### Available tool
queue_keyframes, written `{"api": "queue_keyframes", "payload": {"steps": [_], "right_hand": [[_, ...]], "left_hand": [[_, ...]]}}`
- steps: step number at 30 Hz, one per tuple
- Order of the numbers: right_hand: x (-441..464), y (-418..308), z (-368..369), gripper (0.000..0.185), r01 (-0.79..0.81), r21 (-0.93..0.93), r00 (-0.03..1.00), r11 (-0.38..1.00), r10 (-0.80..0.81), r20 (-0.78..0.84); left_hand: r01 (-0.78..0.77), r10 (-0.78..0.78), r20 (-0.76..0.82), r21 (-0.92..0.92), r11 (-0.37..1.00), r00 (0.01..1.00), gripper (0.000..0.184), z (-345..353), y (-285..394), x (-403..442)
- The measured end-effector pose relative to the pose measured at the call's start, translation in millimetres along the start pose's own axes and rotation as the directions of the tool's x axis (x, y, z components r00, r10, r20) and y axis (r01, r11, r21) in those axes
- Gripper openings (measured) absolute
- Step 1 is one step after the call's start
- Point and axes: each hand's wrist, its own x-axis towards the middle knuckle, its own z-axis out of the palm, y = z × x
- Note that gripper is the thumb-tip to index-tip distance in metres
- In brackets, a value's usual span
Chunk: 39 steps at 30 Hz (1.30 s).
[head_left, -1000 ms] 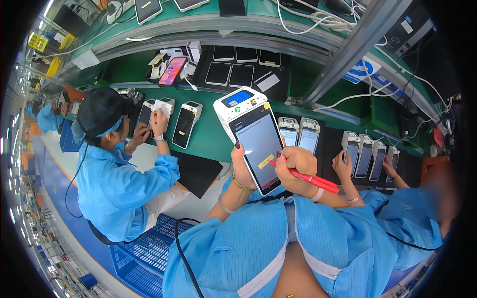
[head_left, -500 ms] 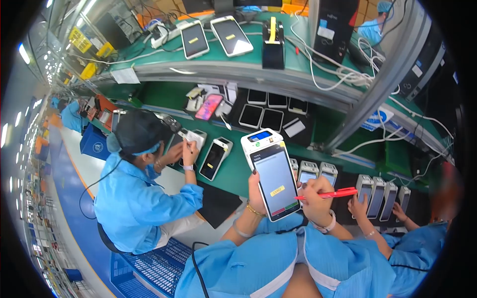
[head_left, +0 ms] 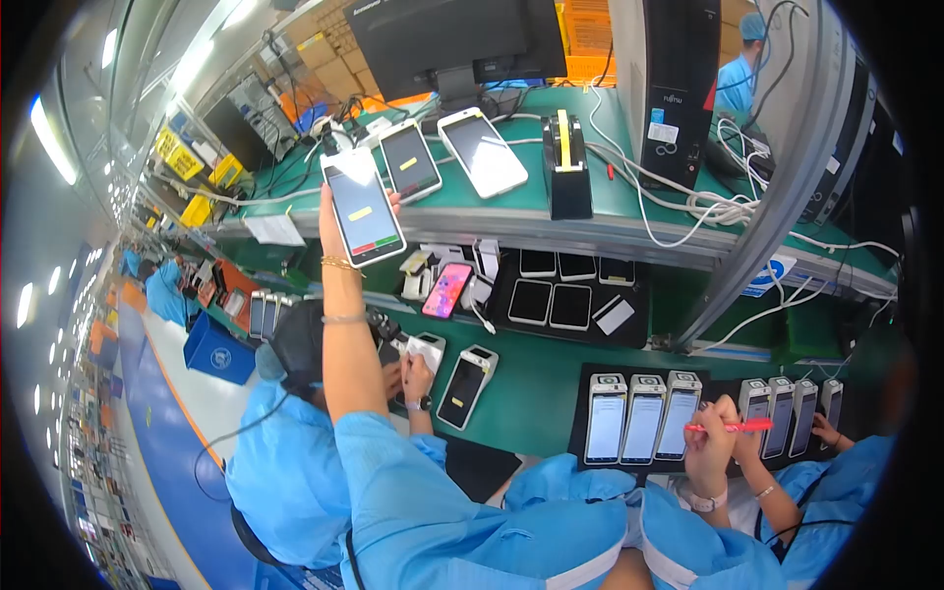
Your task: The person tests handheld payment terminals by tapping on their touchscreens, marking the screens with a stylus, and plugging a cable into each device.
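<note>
My left hand [head_left: 332, 228] is raised on an outstretched arm and holds a white payment terminal [head_left: 362, 211] with a yellow label and a lit screen. The terminal is at the upper shelf's front edge, left of two labelled terminals [head_left: 411, 160] [head_left: 482, 152] lying on that shelf. Closed round a red pen [head_left: 752, 426], my right hand [head_left: 710, 447] is low on the right, in front of three upright terminals with lit screens [head_left: 644, 418] on a black mat. Another labelled terminal [head_left: 466, 387] lies on the green bench.
A co-worker [head_left: 285, 442] sits at the left, writing at the bench; another person's hands are beside terminals [head_left: 779, 418] at the right. A tape dispenser [head_left: 566, 172], monitor [head_left: 457, 44], computer tower [head_left: 678, 88] and cables occupy the upper shelf. A metal post [head_left: 757, 236] rises at the right.
My left hand has carried the terminal from in front of my chest up and left to the upper shelf. My right hand, with the pen, is now apart from it. The view has tilted up.
</note>
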Motion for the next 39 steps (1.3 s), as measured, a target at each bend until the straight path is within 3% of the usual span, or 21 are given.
{"api": "queue_keyframes", "payload": {"steps": [1,3,4,5,6,9,15,19,23,25,26,27,29,30,31,33,34,35,37,38,39], "right_hand": [[-1,1,-1,0.024,0.007,-0.009,0.999,1.0,-0.008,-0.044],[-6,-2,2,0.024,0.031,-0.041,0.994,0.999,-0.035,-0.101],[-8,0,0,0.024,0.045,-0.033,0.992,0.998,-0.048,-0.117],[-10,2,-1,0.024,0.059,-0.029,0.989,0.998,-0.063,-0.136],[-12,2,3,0.024,0.07,-0.034,0.983,0.997,-0.075,-0.167],[-19,5,6,0.021,0.117,-0.13,0.971,0.985,-0.141,-0.194],[-16,20,27,0.018,0.101,-0.382,0.955,0.919,-0.197,-0.221],[-9,23,43,0.017,0.114,-0.424,0.97,0.898,-0.193,-0.148],[-3,23,58,0.009,-0.001,-0.418,0.995,0.908,-0.041,-0.09],[7,14,74,0.022,0.383,-0.63,0.924,0.676,-0.288,0.252],[10,8,80,0.033,0.406,-0.636,0.913,0.656,-0.27,0.304],[18,5,85,0.033,0.402,-0.639,0.915,0.656,-0.263,0.306],[33,0,96,0.025,0.56,-0.671,0.827,0.486,-0.381,0.414],[42,-2,100,0.02,0.59,-0.675,0.802,0.443,-0.423,0.422],[52,-3,105,0.017,0.617,-0.68,0.773,0.396,-0.467,0.429],[74,-9,120,0.019,0.656,-0.705,0.72,0.269,-0.505,0.477],[90,-13,126,0.021,0.738,-0.66,0.619,0.141,-0.53,0.579],[106,-15,132,0.023,0.802,-0.597,0.509,0.011,-0.534,0.675],[129,-12,142,0.028,0.819,-0.566,0.432,-0.096,-0.546,0.718],[135,-11,147,0.028,0.818,-0.567,0.436,-0.094,-0.543,0.718],[140,-10,152,0.028,0.816,-0.564,0.427,-0.13,-0.523,0.738]], "left_hand": [[0.01,-0.008,-0.06,0.035,0.999,0.998,0.078,-10,9,17],[0.055,-0.057,0.05,0.044,0.998,0.997,0.079,-48,21,49],[0.026,-0.026,-0.002,0.147,0.989,1.0,0.08,-62,25,64],[0.041,-0.035,-0.065,0.094,0.995,0.997,0.074,-65,26,72],[0.067,-0.066,-0.009,0.118,0.991,0.998,0.073,-72,31,78],[0.118,-0.13,0.059,0.171,0.978,0.99,0.073,-91,36,99],[0.119,-0.121,-0.008,0.262,0.958,0.993,0.072,-109,44,142],[0.126,-0.109,-0.069,0.334,0.934,0.992,0.072,-112,39,157],[0.136,-0.08,-0.143,0.432,0.892,0.986,0.072,-114,33,171],[0.147,-0.056,-0.193,0.495,0.856,0.98,0.072,-115,32,175],[0.157,-0.05,-0.214,0.517,0.842,0.976,0.072,-117,31,174],[0.159,-0.037,-0.232,0.533,0.831,0.972,0.072,-119,32,173],[0.15,0.197,-0.424,0.657,0.739,0.884,0.069,-152,31,198],[0.181,0.402,-0.483,0.785,0.593,0.778,0.07,-168,27,211],[0.277,0.581,-0.384,0.923,0.267,0.717,0.076,-156,24,208],[0.342,0.638,-0.248,0.939,-0.026,0.729,0.083,-114,23,184],[0.354,0.629,-0.185,0.923,-0.153,0.755,0.085,-105,26,178],[0.384,0.633,-0.197,0.907,-0.172,0.749,0.084,-115,32,183],[0.33,0.604,-0.165,0.928,-0.172,0.779,0.084,-104,42,173],[0.258,0.565,-0.083,0.937,-0.236,0.821,0.085,-99,50,167],[0.224,0.559,-0.07,0.952,-0.211,0.826,0.077,-94,54,160]]}}
